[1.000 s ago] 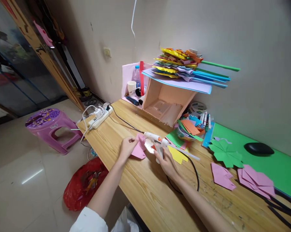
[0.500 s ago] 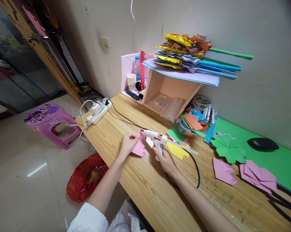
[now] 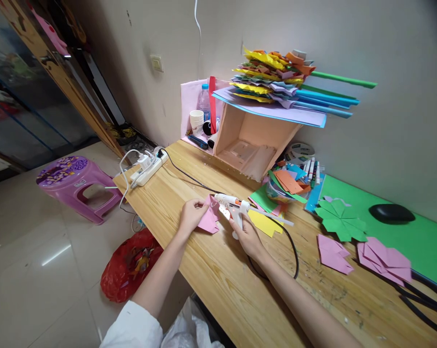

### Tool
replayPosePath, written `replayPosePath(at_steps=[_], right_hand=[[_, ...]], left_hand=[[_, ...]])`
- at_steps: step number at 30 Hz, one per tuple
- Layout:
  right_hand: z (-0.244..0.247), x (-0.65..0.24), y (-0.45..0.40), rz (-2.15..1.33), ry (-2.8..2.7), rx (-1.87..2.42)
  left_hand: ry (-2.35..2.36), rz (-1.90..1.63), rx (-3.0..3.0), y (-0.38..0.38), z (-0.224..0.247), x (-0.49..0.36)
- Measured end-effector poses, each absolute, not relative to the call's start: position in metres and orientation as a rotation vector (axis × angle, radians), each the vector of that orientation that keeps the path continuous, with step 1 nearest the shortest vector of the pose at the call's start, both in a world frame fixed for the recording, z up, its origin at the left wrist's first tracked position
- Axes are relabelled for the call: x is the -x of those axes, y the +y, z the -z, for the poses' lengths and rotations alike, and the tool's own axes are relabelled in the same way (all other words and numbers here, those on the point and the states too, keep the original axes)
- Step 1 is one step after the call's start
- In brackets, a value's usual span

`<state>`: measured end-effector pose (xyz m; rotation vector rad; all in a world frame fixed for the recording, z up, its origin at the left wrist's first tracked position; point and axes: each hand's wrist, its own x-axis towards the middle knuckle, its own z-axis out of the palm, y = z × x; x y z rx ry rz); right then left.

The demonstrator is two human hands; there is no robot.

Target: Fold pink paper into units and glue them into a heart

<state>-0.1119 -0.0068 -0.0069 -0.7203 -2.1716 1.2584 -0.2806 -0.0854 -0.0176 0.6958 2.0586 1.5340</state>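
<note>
My left hand (image 3: 192, 215) pinches the edge of a folded pink paper piece (image 3: 208, 222) just above the wooden table (image 3: 211, 275). In my right hand (image 3: 248, 235) is a white hot glue gun (image 3: 237, 211), gripped by its handle. The gun's nozzle points left and meets the upper part of the pink paper; whether glue is coming out is too small to tell. A clear glue stick (image 3: 276, 218) juts from the back of the gun. Yellow paper (image 3: 265, 223) lies right behind my right hand.
Folded pink pieces (image 3: 384, 259) and a green paper flower (image 3: 342, 220) lie at right, near a black mouse (image 3: 391, 213). Paper flowers (image 3: 269, 79) are stacked on a box (image 3: 256, 137). A power strip (image 3: 149, 169) sits at the left edge; a black cord (image 3: 296, 251) loops beside my right forearm.
Almost nothing differs. Both hands keep their hold, with the glue gun's nozzle still at the pink paper. The view has shifted very slightly.
</note>
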Motion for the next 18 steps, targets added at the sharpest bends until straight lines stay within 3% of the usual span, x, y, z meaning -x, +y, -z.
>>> replayPosePath(at_steps=[18], right_hand=[[0.0137, 0.1112, -0.0047, -1.228, -2.199, 0.819]], left_hand=[[2.095, -1.623, -0.644, -0.0862, 0.0214, 0.2853]])
